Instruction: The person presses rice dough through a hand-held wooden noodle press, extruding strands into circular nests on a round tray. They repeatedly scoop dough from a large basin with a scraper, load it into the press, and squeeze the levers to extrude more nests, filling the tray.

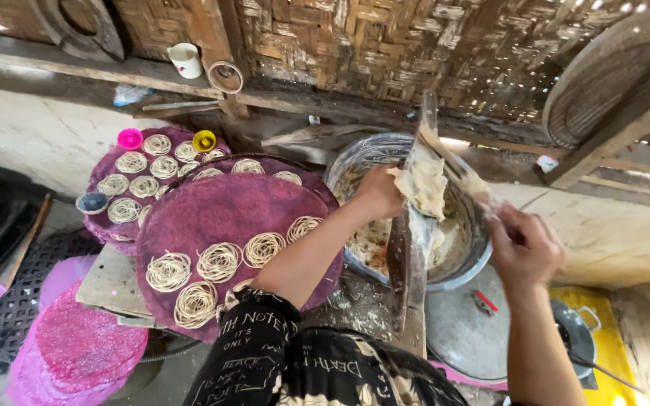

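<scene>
My left hand reaches over a large metal bowl and presses a lump of pale dough against a tall wooden press that stands in front of the bowl. My right hand is on the right side of the press, fingers closed on its dough-smeared lever. More dough lies inside the bowl. To the left, a round purple woven tray carries several coiled nests of thin noodles.
Two more purple trays with noodle coils lie behind the front one, with small pink, yellow and dark caps. Pink mats and a black mesh lie at lower left. A metal lid, a pan, a white cup, woven bamboo wall.
</scene>
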Motion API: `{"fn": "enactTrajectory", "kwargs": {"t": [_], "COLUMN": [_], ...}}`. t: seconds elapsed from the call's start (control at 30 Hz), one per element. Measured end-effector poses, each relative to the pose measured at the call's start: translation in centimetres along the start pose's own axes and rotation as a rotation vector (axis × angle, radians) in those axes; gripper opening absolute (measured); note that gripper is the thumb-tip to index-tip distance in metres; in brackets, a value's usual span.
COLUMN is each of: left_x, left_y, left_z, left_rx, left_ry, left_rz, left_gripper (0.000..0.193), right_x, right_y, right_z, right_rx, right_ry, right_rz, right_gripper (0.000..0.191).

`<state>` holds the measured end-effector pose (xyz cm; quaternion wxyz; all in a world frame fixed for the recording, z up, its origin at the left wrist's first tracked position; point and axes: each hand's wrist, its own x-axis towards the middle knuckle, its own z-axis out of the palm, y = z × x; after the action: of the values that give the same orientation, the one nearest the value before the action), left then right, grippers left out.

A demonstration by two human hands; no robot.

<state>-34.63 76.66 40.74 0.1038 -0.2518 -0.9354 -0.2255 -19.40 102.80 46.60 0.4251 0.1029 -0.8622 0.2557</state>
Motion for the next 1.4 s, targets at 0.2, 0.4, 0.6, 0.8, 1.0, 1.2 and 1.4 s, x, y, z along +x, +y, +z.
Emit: {"fn": "enactTrajectory", "kwargs": {"t": [0.2, 0.4, 0.6, 0.8, 1.0, 1.2, 1.4], "left_x": [0.9, 0.0, 2.0, 1.2, 1.4, 2.8, 1.3], "left_y": [-1.9, -5.3, -5.7, -5.4, -3.2, -2.0, -2.4], "left_z": [-1.7, -1.3, 1.6, -0.6, -0.9, 0.8, -2.3], "left_rx": [-0.2, -0.539, -0.532, -0.803, -1.05, -0.976, -0.639], "left_ry": [-0.051, 0.124, -0.062, -0.046, -0.257, -0.194, -0.122], "left_rz": [-0.331, -0.135, 0.262, 0.141, 0.172, 0.171, 0.076], "left_gripper": [0.044, 0.049, 0.032, 0.042, 0.047, 0.044, 0.041], "right_x": [-2.2, -4.3, -1.7, -4.6, -4.7, -6.3, -4.8], "right_y": [-1.9, 3.2, 6.4, 4.7, 8.2, 9.5, 8.7], "right_z": [1.1, 2.1, 4.5, 3.3, 5.1, 8.7, 1.1], "right_rx": [0.094, 0.775, 0.745, 0.3, 0.875, 0.867, 0.824], "right_ry": [-0.047, -0.322, -0.097, -0.172, -0.085, -0.04, -0.403], "right_rz": [-0.093, 0.442, 0.363, 0.162, 0.497, 0.448, 0.537], "right_gripper": [0.023, 0.022, 0.025, 0.025, 0.019, 0.021, 0.025]}}
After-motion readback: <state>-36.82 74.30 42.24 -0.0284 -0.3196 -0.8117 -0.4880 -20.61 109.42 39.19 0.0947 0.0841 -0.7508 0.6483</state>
